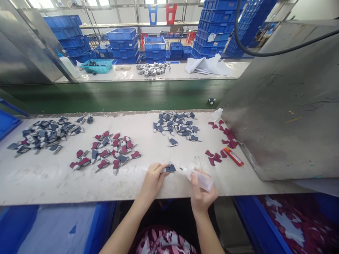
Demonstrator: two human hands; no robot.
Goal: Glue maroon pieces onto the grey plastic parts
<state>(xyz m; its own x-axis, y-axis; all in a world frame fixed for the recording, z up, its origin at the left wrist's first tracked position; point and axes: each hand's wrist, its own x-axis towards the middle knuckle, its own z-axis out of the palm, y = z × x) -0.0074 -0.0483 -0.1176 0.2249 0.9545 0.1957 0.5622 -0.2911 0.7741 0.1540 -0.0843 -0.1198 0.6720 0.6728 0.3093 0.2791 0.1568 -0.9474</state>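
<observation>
Near the front of the white worktable, my left hand pinches a small dark blue-grey part with a pale end. My right hand is wrapped round a translucent squeeze bottle. The bottle lies nearly level, its thin dark tip pointing left at the part, with a small gap between them. Beyond my hands lies a pile of similar blue-grey parts, and one single part sits a little nearer. To the right are loose dark red pieces.
Mixed red and blue-grey parts lie left of centre, with another blue-grey pile farther left. A red-orange box rests by a metal panel. Behind runs a green conveyor belt. Blue bins stand below the front edge.
</observation>
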